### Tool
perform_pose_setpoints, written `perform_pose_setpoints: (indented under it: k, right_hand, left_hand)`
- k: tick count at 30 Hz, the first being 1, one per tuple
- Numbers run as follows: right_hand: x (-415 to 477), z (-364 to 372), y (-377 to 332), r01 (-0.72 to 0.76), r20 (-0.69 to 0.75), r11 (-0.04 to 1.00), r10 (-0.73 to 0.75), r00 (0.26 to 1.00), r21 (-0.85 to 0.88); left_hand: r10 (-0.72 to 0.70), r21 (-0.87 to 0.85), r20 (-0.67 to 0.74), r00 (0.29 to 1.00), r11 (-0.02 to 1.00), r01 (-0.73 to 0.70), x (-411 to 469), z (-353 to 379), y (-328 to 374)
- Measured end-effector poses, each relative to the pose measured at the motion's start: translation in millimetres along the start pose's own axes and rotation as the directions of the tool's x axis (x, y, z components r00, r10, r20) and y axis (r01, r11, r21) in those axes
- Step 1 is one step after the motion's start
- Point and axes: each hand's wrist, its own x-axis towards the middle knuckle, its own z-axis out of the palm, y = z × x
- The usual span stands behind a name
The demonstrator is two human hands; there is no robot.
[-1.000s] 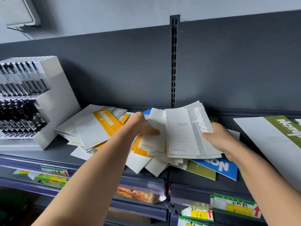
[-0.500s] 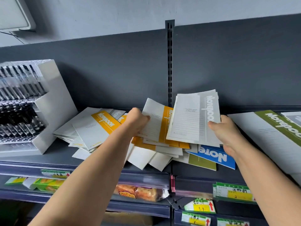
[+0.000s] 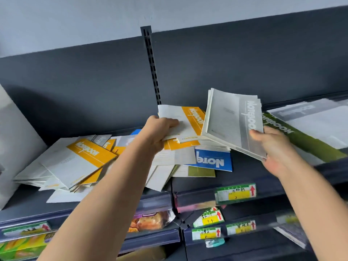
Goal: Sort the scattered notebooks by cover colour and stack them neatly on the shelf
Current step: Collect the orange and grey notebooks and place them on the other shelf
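**Two hands lift notebooks from a cluttered shelf**

Nearest, the left hand (image 3: 160,132) pinches an orange notebook (image 3: 192,119) by its near-left edge, thumb and fingers closed on it. The right hand (image 3: 277,151) clamps a grey notebook bundle (image 3: 231,121) at its lower right corner. The bundle rises up and left of the fingers, long axis pointing away. Between the hands a blue notebook (image 3: 212,160) lies flat on the shelf (image 3: 250,168). The orange pile (image 3: 88,153) lies to the left, nearer the left hand, and is probably that notebook's destination.

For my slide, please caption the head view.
Left hand grips an orange notebook; right hand holds grey notebooks above the scattered pile.
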Motion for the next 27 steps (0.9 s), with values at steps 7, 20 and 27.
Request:
perform_pose_setpoints:
  k: [7, 20, 27]
  right_hand:
    - [-63, -142, -12, 0.141, -0.286, 0.989, -0.147, 0.947, -0.043]
    - [-299, -430, 0, 0.031, -0.825, 0.984, -0.166, 0.541, -0.177]
    - [-414, -524, 13, -0.010, -0.970, 0.992, -0.122, 0.209, -0.127]
  left_hand:
    - [0.119, -0.027, 0.258, 0.959, 0.993, -0.116, -38, 143, -15]
    - [0.095, -0.003, 0.735, 0.671, 0.991, -0.137, -252, 435, -88]
    - [0.048, 0.018, 0.906, 0.420, 0.988, -0.152, -384, 540, -115]
